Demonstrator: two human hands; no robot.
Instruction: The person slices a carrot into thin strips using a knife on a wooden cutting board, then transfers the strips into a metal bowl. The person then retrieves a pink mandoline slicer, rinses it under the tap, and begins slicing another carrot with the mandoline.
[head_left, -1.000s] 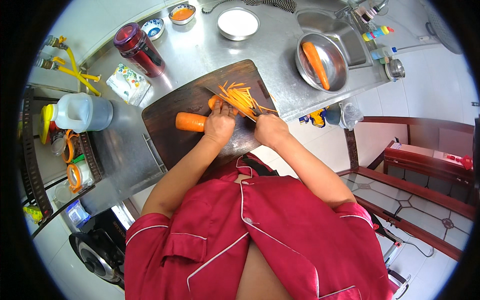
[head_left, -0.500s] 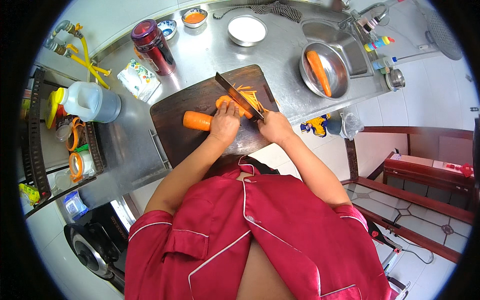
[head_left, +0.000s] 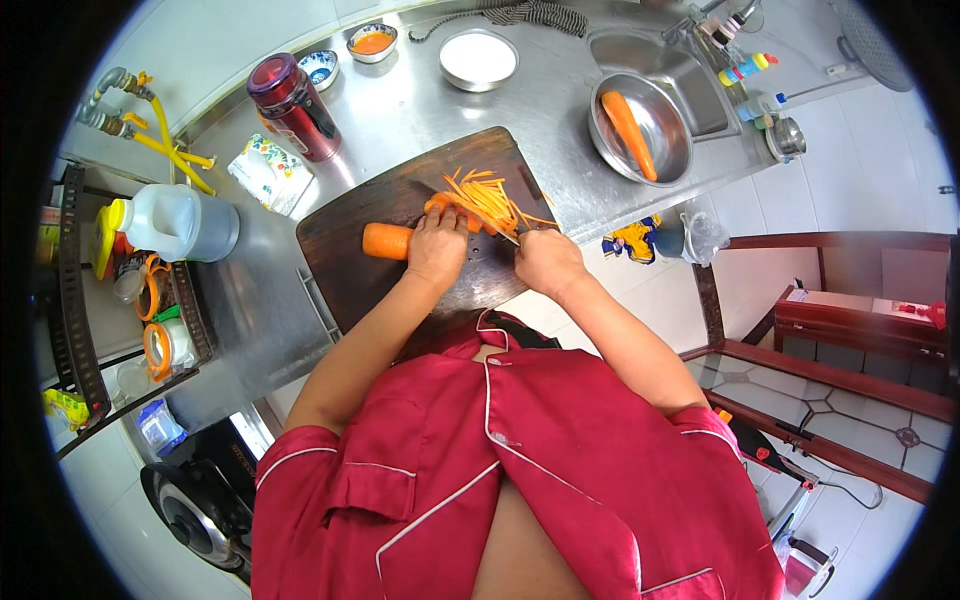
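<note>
On the dark wooden cutting board [head_left: 345,225], my left hand [head_left: 440,248] presses its bent fingers down on a stack of carrot slices [head_left: 440,202]. My right hand [head_left: 550,262] grips the handle of a kitchen knife [head_left: 498,229], whose blade is seen nearly edge-on along the slices, close to my left fingertips. Thin carrot strips [head_left: 490,192] lie in a loose pile on the blade's far right side. A thick cut piece of carrot [head_left: 386,241] rests left of my left hand. The handle is mostly hidden in my fist.
Farther right, a steel bowl [head_left: 675,130] holds a whole carrot [head_left: 630,135] beside the sink [head_left: 700,95]. A white-filled bowl [head_left: 478,58], two small patterned bowls, a red thermos [head_left: 300,115] and a tissue pack [head_left: 268,175] stand behind the board. A jug [head_left: 190,222] is at left.
The knife blade has turned from showing its broad side to nearly edge-on, and now sits lower along the slices. More of the strip pile shows. The view has shifted slightly.
</note>
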